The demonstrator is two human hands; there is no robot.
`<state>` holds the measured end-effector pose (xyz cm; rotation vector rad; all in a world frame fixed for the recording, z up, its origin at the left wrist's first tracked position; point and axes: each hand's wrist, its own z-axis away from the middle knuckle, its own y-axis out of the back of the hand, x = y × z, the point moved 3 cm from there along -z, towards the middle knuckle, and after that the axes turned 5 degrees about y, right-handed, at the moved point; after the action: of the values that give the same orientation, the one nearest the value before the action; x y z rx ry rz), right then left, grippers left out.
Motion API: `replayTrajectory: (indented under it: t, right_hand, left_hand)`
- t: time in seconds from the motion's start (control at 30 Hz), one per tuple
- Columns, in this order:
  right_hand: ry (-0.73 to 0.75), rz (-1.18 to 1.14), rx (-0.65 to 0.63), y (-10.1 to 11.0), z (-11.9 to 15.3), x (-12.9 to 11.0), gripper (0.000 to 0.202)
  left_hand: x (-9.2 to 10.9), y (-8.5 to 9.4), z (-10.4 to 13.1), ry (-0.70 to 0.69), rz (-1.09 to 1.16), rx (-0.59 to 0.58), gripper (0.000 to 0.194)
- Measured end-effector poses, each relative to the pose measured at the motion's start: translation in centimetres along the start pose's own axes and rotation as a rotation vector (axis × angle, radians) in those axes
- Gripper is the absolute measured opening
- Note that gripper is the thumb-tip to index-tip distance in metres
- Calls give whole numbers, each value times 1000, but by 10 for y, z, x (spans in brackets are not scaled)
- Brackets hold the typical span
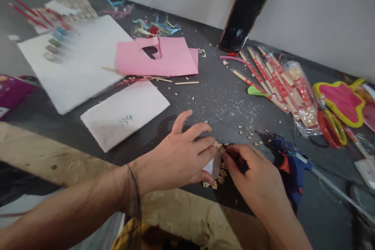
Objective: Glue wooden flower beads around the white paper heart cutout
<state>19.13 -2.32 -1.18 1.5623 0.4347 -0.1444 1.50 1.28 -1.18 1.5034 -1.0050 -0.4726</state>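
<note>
Between my hands is a small pale piece (216, 163) edged with a row of tiny cut wooden bits (222, 175). My left hand (178, 154) reaches over it from the left, thumb at its near edge and fingertips at its far edge, gripping it; the other fingers are raised and spread. My right hand (252, 172) is closed in a pinch at the right edge, against the wooden bits; what lies in its fingertips is hidden. A blue glue gun (297, 175) lies right of my right hand, its nozzle toward the back.
A folded white paper (125, 115) and pink card (175, 56) lie left. Wrapped chopsticks (275, 74), scissors (331, 129) and a pink-yellow flower shape (342, 101) lie right. A phone (247, 9) leans on the wall. Wooden crumbs dot the dark tabletop (202, 101).
</note>
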Motion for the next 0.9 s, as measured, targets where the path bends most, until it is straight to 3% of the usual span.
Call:
replayTrajectory:
  t: [0.67,0.9]
  right_hand:
    - [12,21,-26,-6,3,3,17]
    - [-6,-48,-13,1,2,3,19]
  left_hand:
    - [-1,-3,0,-20,-10,-5,54]
    - [-9,-13,-1,36,78,61,29]
